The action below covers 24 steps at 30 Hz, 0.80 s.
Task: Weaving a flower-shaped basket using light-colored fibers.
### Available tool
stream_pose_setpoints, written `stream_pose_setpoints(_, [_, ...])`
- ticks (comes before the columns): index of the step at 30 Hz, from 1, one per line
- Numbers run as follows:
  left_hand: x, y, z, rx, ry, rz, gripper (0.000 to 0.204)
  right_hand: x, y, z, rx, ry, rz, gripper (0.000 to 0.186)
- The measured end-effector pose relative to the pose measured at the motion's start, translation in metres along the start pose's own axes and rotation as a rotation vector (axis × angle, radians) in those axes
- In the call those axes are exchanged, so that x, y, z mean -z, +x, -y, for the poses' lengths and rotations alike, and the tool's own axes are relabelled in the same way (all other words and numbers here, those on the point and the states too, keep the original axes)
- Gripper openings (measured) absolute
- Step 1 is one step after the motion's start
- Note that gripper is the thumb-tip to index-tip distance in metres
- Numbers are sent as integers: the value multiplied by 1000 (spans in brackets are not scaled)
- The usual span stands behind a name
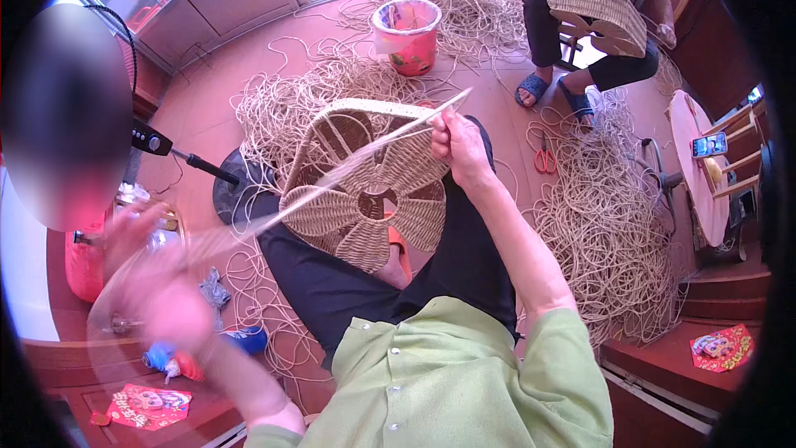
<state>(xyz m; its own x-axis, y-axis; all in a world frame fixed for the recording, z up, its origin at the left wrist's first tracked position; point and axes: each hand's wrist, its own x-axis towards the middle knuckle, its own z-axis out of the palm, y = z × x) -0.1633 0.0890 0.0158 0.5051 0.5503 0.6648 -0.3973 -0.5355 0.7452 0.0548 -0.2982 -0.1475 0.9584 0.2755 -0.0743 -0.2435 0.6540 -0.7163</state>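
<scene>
At far left, my left hand (170, 294) is blurred and out over the floor side, well apart from the woven piece; I cannot tell how far its fingers are spread, nor whether they grip; the pale cord (327, 185) runs down to it as a smear; from there the cord rises in a nearly straight line to the upper right, crossing in front of the woven piece (366, 243); this piece, with its flower of petals around a round hole, rests tilted on my lap between the dark trouser legs (468, 245); its upper right corner lies just beside my right fingers, to their left; whether they touch its rim I cannot tell; my right hand (461, 149) is curled closed, fingers pressed together and pinching the cord, a short tapered length of which projects past the knuckles; farther right, orange-handled scissors (545, 159) lie on the floor near a large heap of loose cord (613, 228).
</scene>
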Motion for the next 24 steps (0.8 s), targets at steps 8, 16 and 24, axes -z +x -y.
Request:
stream_pose_setpoints(8, [-258, -103, 77, 186, 319, 688, 11, -25, 14, 0, 41, -206, -257, 37])
stream_pose_setpoints(16, [-277, -108, 72, 314, 485, 507, 19, -72, -31, -30, 293, -1163, 14, 27])
stream_pose_setpoints(24, [-260, -98, 66, 296, 382, 647, 41, -77, -20, -37, 70, -813, 49, 25])
